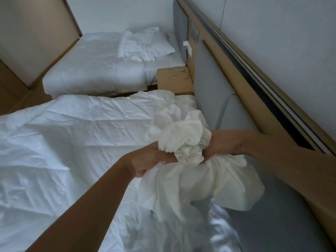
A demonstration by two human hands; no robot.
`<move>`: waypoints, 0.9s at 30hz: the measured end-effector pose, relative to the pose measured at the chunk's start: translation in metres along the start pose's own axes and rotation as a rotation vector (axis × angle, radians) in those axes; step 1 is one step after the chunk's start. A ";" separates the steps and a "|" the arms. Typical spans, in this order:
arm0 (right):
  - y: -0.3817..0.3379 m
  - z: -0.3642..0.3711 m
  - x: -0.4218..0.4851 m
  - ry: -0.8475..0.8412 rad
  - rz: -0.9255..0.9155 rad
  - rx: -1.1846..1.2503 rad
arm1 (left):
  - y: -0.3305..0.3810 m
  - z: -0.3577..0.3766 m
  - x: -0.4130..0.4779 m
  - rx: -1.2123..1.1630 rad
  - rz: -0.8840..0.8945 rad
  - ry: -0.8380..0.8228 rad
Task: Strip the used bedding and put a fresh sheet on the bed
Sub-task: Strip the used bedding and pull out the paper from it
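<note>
A bunched white sheet [183, 142] hangs in the air above the head end of the near bed [63, 142], its loose part drooping below both hands. My left hand [151, 159] grips the bundle from the left. My right hand [223, 142] grips it from the right, close to the grey padded headboard [214, 106]. The near bed is covered in wrinkled white bedding, with more crumpled cloth piled at its head end [172, 104].
A second bed [94, 70] with a rumpled pillow [145, 44] lies beyond. A wooden nightstand [172, 80] stands between the beds against the headboard. A wooden ledge [254, 84] runs along the wall on the right. A wooden cabinet [36, 33] stands at far left.
</note>
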State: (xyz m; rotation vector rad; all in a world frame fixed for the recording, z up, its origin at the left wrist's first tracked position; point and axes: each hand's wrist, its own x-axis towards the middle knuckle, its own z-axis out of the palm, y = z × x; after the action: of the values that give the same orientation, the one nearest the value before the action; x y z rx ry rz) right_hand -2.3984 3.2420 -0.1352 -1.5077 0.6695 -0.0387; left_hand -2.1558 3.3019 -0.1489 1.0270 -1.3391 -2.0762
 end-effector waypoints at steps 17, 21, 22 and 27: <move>0.016 -0.046 0.007 0.143 0.019 0.297 | 0.039 -0.009 0.075 -0.173 0.015 0.016; 0.024 -0.045 0.008 0.059 -0.005 0.292 | 0.045 0.002 0.093 -0.063 0.074 0.201; 0.022 -0.044 0.008 0.133 -0.042 0.302 | 0.047 0.001 0.095 -0.054 0.093 0.220; 0.009 -0.051 -0.007 0.552 -0.236 0.351 | 0.054 -0.006 0.089 0.045 0.016 0.081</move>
State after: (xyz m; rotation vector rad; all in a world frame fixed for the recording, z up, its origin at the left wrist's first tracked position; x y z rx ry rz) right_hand -2.4293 3.1995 -0.1372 -1.2255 0.8638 -0.7380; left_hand -2.2065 3.2119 -0.1314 1.1034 -1.3548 -1.9796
